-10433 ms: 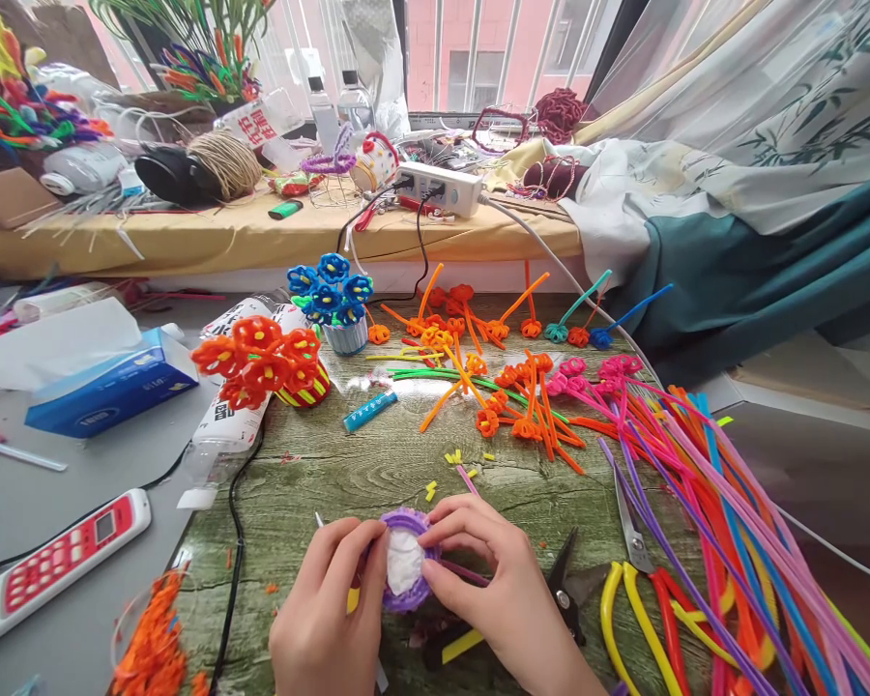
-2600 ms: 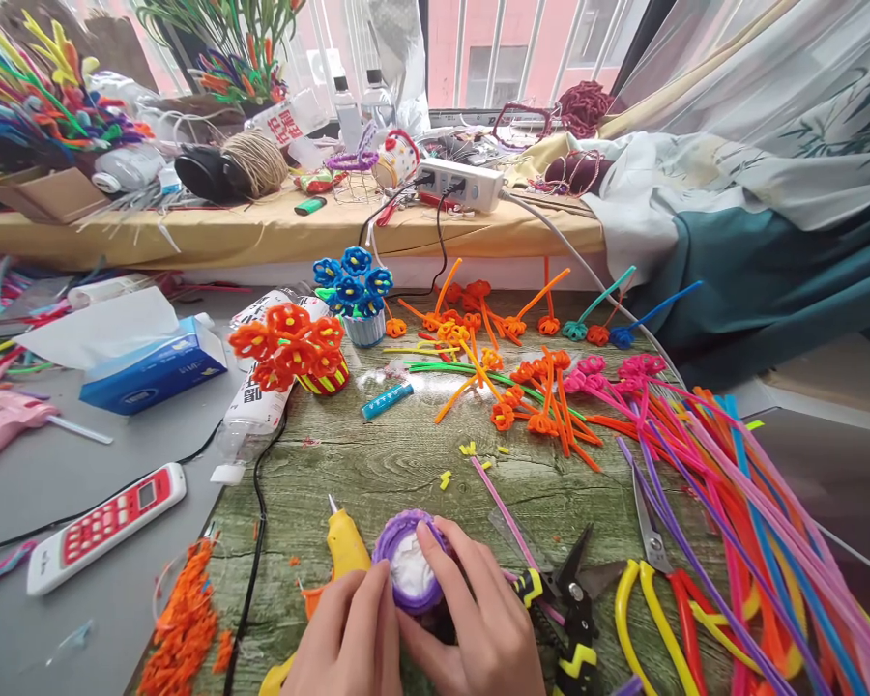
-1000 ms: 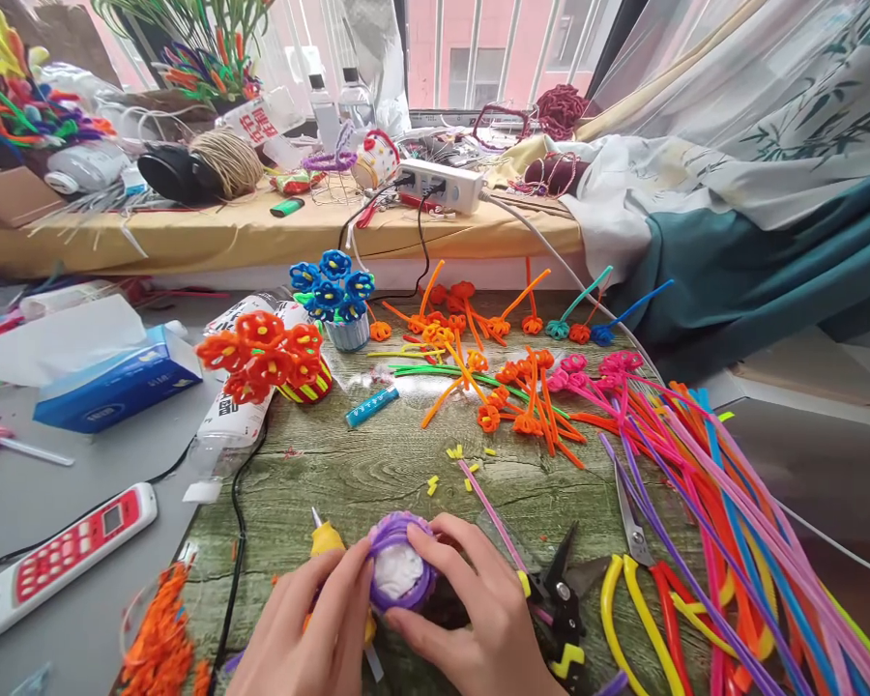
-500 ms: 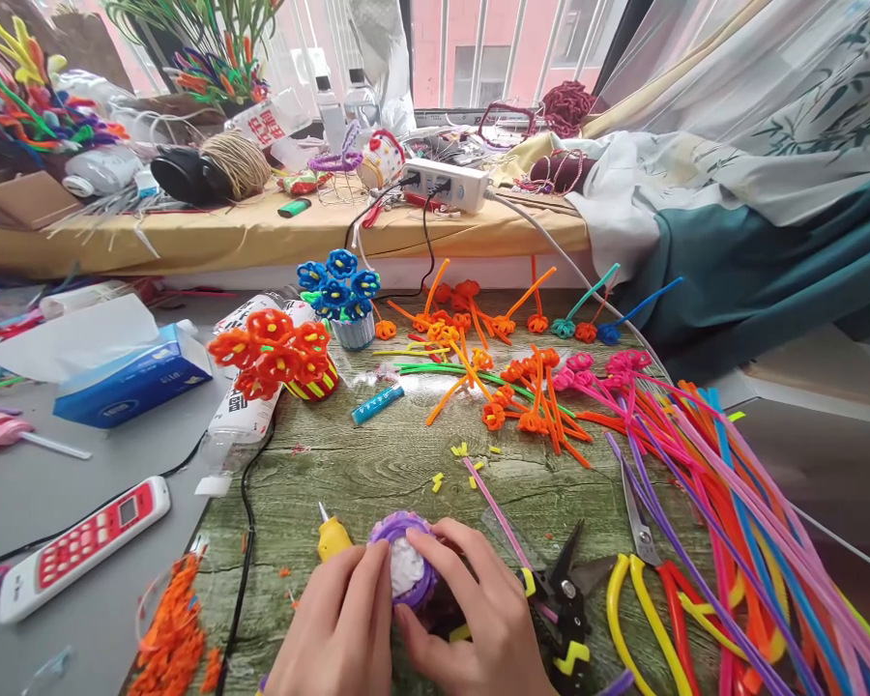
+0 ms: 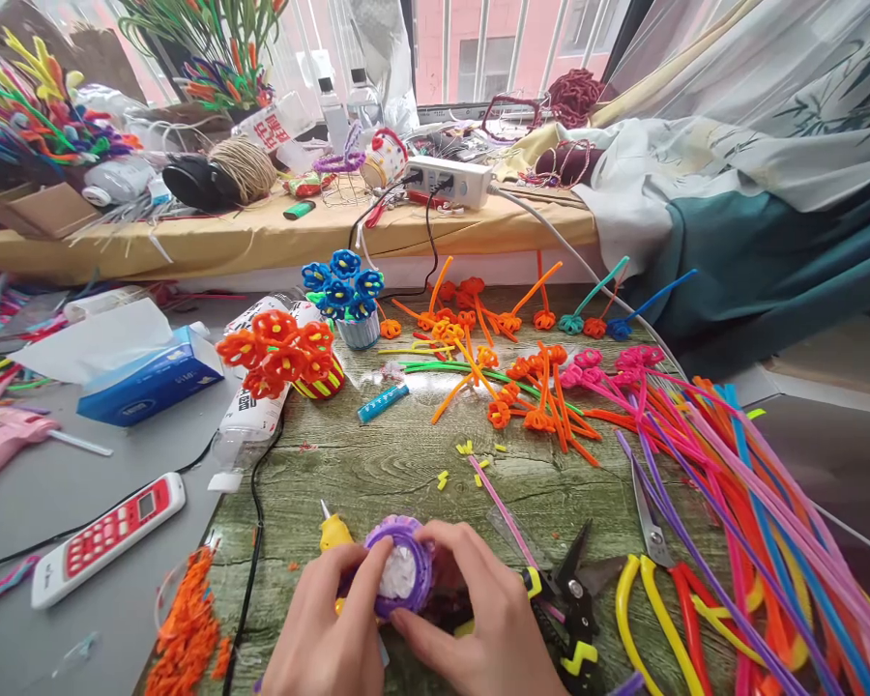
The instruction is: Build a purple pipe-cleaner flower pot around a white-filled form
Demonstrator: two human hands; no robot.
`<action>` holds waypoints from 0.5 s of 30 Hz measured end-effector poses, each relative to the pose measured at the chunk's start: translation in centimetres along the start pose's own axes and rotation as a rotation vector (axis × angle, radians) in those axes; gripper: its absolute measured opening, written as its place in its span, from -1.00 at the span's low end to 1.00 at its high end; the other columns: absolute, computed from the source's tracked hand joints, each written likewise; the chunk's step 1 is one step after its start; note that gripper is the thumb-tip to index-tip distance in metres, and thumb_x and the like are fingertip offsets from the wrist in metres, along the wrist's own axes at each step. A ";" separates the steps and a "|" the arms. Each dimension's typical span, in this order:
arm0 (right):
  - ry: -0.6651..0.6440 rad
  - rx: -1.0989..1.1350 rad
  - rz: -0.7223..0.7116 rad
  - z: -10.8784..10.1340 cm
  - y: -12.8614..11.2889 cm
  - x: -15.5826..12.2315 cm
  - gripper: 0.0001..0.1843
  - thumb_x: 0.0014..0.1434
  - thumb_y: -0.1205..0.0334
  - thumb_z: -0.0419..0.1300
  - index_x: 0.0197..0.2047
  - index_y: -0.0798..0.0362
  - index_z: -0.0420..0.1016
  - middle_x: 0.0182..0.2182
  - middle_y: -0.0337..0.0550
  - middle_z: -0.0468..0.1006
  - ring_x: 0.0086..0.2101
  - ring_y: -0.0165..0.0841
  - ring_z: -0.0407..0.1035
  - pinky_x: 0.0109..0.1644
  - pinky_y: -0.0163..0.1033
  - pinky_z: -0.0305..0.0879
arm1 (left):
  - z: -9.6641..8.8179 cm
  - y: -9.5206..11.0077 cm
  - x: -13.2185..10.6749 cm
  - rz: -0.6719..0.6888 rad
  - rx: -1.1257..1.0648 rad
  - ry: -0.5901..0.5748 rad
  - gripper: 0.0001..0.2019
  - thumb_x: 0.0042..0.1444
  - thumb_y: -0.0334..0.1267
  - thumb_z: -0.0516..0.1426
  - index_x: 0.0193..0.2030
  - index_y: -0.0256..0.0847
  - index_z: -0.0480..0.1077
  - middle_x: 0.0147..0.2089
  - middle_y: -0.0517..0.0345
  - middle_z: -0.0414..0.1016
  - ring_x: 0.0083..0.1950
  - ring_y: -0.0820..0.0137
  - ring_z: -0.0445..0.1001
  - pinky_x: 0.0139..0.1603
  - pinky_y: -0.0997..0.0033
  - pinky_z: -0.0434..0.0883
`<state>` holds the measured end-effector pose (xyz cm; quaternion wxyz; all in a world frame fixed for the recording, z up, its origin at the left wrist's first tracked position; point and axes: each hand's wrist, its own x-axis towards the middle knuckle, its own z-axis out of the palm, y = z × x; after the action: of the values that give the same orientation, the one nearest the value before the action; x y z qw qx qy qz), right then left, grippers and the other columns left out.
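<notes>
Between my two hands is a small round pot wrapped in purple pipe cleaner point(image 5: 423, 572), its open end tilted up towards me. White stuffing point(image 5: 397, 577) fills its middle. My left hand point(image 5: 326, 619) grips the pot's left side, with the index finger on the rim. My right hand point(image 5: 482, 614) holds the right side with fingers and thumb. Just behind my left hand lies a yellow glue gun point(image 5: 334, 531), mostly hidden by the fingers. To the right of my right hand are black shears with yellow parts point(image 5: 575, 592) and a pink pipe cleaner point(image 5: 504, 509).
Scissors point(image 5: 651, 534) and bundled pipe cleaners point(image 5: 750, 503) lie at right. Orange pipe-cleaner flowers point(image 5: 540, 391) spread behind. Pots of orange flowers point(image 5: 279, 353) and blue flowers point(image 5: 342, 285) stand back left, near a bottle point(image 5: 250, 416). A black cable point(image 5: 255, 512) runs down the left.
The purple pot has turned slightly and its rim shows more clearly, with my left fingers shifted lower along it. The whole view has shifted a little.
</notes>
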<state>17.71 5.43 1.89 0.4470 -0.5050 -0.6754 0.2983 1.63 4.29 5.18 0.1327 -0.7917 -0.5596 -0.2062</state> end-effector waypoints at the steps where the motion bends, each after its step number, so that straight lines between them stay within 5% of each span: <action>1: -0.085 0.022 0.010 -0.7 -0.1 0.5 -0.53 0.28 -0.02 0.32 0.18 -0.08 0.39 -0.16 -0.21 0.66 -0.27 -0.34 0.64 -0.22 -0.37 0.55 | -0.1 0.3 0.2 -0.017 -0.008 0.016 -0.68 0.32 -0.58 0.00 0.08 -0.30 0.45 -0.13 0.07 0.49 -0.17 0.49 0.52 0.01 0.59 0.39; 4: -0.185 -0.049 -0.057 -1.8 -0.1 1.4 -0.51 0.18 0.05 0.44 0.14 -0.09 0.45 -0.22 -0.27 0.67 -0.29 -0.31 0.63 -0.25 -0.32 0.54 | -0.1 0.9 0.9 -0.041 -0.024 0.065 -0.76 0.29 -0.56 0.12 0.06 -0.39 0.43 -0.13 0.05 0.54 -0.14 0.47 0.51 0.08 0.55 0.35; 8: -0.038 -0.080 -0.135 -0.8 0.0 1.1 -0.66 0.30 -0.04 0.29 0.00 0.00 0.49 -0.32 -0.21 0.61 -0.36 -0.28 0.55 -0.33 -0.25 0.50 | 0.0 1.0 1.0 -0.049 -0.049 0.080 -0.79 0.30 -0.53 0.13 0.05 -0.42 0.44 -0.14 0.01 0.56 -0.15 0.43 0.51 0.07 0.48 0.35; 11: 0.015 -0.046 -0.107 -0.3 0.2 0.9 -0.69 0.23 0.06 0.34 -0.04 0.01 0.46 -0.09 -0.05 0.61 -0.11 -0.20 0.58 -0.04 -0.20 0.55 | 0.1 1.0 0.8 -0.044 -0.059 0.066 -0.76 0.32 -0.54 0.11 0.09 -0.41 0.43 -0.15 0.01 0.55 -0.16 0.42 0.51 0.04 0.46 0.34; 15: -0.133 -0.010 -0.154 -1.0 0.4 1.5 -0.36 -0.03 0.35 0.51 0.09 -0.01 0.40 0.06 -0.09 0.64 0.04 -0.26 0.59 0.16 -0.30 0.50 | 0.3 0.9 1.1 -0.022 -0.064 0.088 -0.75 0.32 -0.54 0.11 0.10 -0.42 0.44 -0.16 0.03 0.57 -0.16 0.42 0.50 0.04 0.47 0.33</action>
<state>18.68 6.91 2.38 0.4201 -0.4329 -0.7419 0.2928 2.85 4.99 5.45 0.1294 -0.7794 -0.5551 -0.2599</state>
